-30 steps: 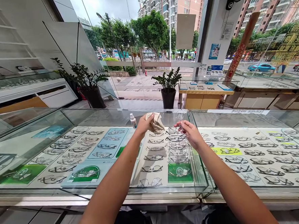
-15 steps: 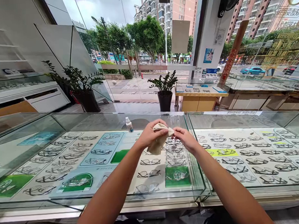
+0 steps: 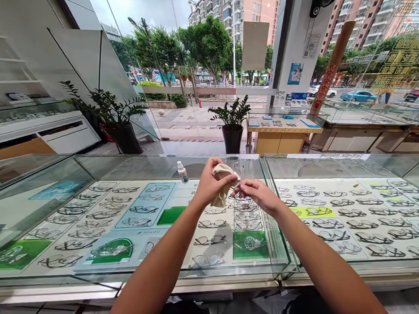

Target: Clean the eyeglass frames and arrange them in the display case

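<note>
Spray bottle (image 3: 182, 174): upright, looks to stand on the glass counter (image 3: 217, 282), near the left fingers, apart from them; a wide wrist swing could knock it, so use short strokes.
Left hand (image 3: 211, 183): closed on the cloth (image 3: 219, 201), thumb and finger pinched toward the right; lower cloth hangs loose. Better to bunch that loose part in, so it neither drags nor snags.
Cloth: pale, folded, in the left hand above the counter; should lie between skin and lens, or prints go back on.
Clear eyeglasses (image 3: 240, 167): thin, see-through, between the hands at the cloth's right edge, above the glass; outline faint, exact contact with cloth too small to tell. Likely bend easily: light pressure, no twisting.
Right hand (image 3: 256, 193): thumb and fingertips drawn together, apparently gripping the eyeglasses; which part is hidden. Best hold is close to the lens being rubbed, so the bridge takes no load.
Display frames (image 3: 210, 240): rows under the glass, below both hands, untouched. Working low over the counter would shorten any drop.
</note>
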Available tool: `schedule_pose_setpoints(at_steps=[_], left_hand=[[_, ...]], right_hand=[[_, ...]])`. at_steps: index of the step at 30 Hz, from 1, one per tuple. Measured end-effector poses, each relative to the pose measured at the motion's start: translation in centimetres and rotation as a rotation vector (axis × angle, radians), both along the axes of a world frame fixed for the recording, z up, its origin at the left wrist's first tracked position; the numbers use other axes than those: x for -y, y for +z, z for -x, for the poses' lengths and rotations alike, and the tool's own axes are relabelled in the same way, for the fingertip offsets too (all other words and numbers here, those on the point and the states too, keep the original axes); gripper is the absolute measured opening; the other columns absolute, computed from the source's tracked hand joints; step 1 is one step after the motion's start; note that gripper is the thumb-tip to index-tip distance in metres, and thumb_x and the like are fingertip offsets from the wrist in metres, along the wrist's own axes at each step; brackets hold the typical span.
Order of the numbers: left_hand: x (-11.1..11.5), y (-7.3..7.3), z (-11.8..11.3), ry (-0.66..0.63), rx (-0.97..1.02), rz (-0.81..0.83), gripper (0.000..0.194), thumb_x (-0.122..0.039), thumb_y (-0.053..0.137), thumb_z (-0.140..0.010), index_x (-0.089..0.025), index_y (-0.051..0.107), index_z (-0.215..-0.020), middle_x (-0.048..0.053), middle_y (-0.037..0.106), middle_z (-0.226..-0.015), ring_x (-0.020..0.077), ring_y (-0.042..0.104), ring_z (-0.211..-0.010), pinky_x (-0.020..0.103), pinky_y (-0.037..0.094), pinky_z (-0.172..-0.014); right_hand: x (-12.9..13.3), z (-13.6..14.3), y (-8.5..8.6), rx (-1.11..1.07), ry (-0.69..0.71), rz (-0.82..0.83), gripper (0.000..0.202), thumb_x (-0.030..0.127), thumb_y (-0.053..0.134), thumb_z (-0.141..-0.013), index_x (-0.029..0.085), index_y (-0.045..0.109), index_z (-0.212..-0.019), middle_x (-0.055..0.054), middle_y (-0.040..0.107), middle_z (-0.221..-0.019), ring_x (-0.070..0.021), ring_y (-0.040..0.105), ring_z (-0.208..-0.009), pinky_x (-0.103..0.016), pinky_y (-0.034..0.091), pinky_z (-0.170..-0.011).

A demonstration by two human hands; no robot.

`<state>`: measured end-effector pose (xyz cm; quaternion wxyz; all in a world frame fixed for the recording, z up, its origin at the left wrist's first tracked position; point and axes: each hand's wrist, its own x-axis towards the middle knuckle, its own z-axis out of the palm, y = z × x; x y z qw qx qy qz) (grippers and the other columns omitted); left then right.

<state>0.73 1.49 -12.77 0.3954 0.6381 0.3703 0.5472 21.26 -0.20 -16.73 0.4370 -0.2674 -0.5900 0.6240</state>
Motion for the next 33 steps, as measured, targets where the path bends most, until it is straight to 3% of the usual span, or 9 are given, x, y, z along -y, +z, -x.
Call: schedule_pose_setpoints(at_steps=[4, 7, 9, 11, 14, 16, 21, 27, 33], left_hand=[[-0.3, -0.9, -0.5, 0.158, -0.036, -0.129, 0.062, -0.048, 0.092, -0.072, -0.025, 0.05, -0.111, 0.0, 0.059, -0.101, 0.0167, 0.062, -0.087, 0.029, 0.051, -0.078], [-0.3, -1.6, -0.9, 0.361, -0.107, -0.263, 0.07, -0.054, 0.092, -0.073, -0.024, 0.05, -0.121, 0.006, 0.057, -0.116, 0.0224, 0.061, -0.103, 0.036, 0.05, -0.091], [0.1, -1.8, -1.1, 0.547, -0.157, -0.374, 0.069, -0.06, 0.093, -0.071, -0.023, 0.052, -0.113, 0.007, 0.056, -0.115, 0.0243, 0.058, -0.105, 0.038, 0.048, -0.093], [0.7, -1.7, -1.4, 0.641, -0.215, -0.431, 0.06, -0.063, 0.09, -0.075, -0.024, 0.05, -0.096, 0.003, 0.055, -0.1, 0.0213, 0.055, -0.091, 0.035, 0.046, -0.084], [1.7, -1.5, -1.7, 0.552, -0.304, -0.387, 0.054, -0.062, 0.077, -0.09, -0.025, 0.041, -0.076, -0.005, 0.044, -0.07, 0.0147, 0.042, -0.064, 0.031, 0.035, -0.065], [2.1, -1.3, -1.9, 0.512, -0.34, -0.368, 0.054, -0.061, 0.071, -0.096, -0.024, 0.042, -0.071, -0.006, 0.044, -0.063, 0.0134, 0.04, -0.059, 0.03, 0.031, -0.061], [2.4, -1.1, -2.1, 0.517, -0.381, -0.423, 0.043, -0.06, 0.065, -0.1, -0.022, 0.061, -0.082, -0.001, 0.066, -0.078, 0.0161, 0.06, -0.074, 0.03, 0.041, -0.073], [2.5, -0.9, -2.2, 0.507, -0.41, -0.367, 0.041, -0.06, 0.062, -0.101, -0.021, 0.074, -0.099, 0.002, 0.063, -0.083, 0.0179, 0.055, -0.075, 0.031, 0.039, -0.07], [2.0, -1.2, -2.6, 0.049, 0.007, -0.004, 0.045, -0.065, 0.069, -0.095, -0.021, 0.068, -0.106, 0.0, 0.064, -0.083, 0.0143, 0.058, -0.068, 0.027, 0.046, -0.065]], right_hand=[[0.2, 0.0, 0.3, -0.011, 0.014, 0.002, 0.043, 0.061, 0.084, -0.086, 0.022, 0.068, -0.085, -0.006, 0.079, -0.096, -0.0195, 0.059, -0.086, -0.036, 0.042, -0.086], [0.3, 0.0, 0.4, -0.028, 0.018, -0.005, 0.043, 0.061, 0.084, -0.087, 0.022, 0.067, -0.085, -0.006, 0.079, -0.098, -0.02, 0.061, -0.089, -0.036, 0.043, -0.088], [0.3, 0.0, 0.6, -0.04, 0.024, -0.005, 0.043, 0.061, 0.084, -0.087, 0.022, 0.067, -0.085, -0.006, 0.078, -0.096, -0.0206, 0.062, -0.09, -0.037, 0.044, -0.088], [0.5, 0.1, 0.7, -0.054, 0.027, -0.004, 0.042, 0.06, 0.085, -0.087, 0.022, 0.066, -0.086, -0.006, 0.078, -0.096, -0.0211, 0.063, -0.09, -0.037, 0.045, -0.088], [0.8, 0.2, 0.8, -0.076, 0.019, -0.005, 0.04, 0.058, 0.085, -0.087, 0.023, 0.066, -0.087, -0.006, 0.078, -0.099, -0.0212, 0.063, -0.091, -0.037, 0.046, -0.088], [0.9, 0.3, 0.7, -0.082, 0.013, -0.001, 0.039, 0.057, 0.085, -0.088, 0.023, 0.066, -0.087, -0.006, 0.077, -0.101, -0.0212, 0.064, -0.092, -0.037, 0.046, -0.088], [0.9, 0.3, 0.5, -0.07, 0.004, -0.025, 0.039, 0.057, 0.084, -0.089, 0.022, 0.067, -0.089, -0.005, 0.077, -0.102, -0.0198, 0.063, -0.09, -0.036, 0.046, -0.089], [1.0, 0.3, 1.0, -0.024, -0.05, -0.057, 0.043, 0.062, 0.085, -0.086, 0.023, 0.066, -0.088, -0.003, 0.072, -0.094, -0.0199, 0.062, -0.089, -0.036, 0.047, -0.089], [0.8, 0.3, 0.8, -0.019, -0.057, -0.054, 0.045, 0.063, 0.086, -0.084, 0.023, 0.065, -0.085, -0.003, 0.07, -0.097, -0.0196, 0.06, -0.087, -0.037, 0.048, -0.09]])
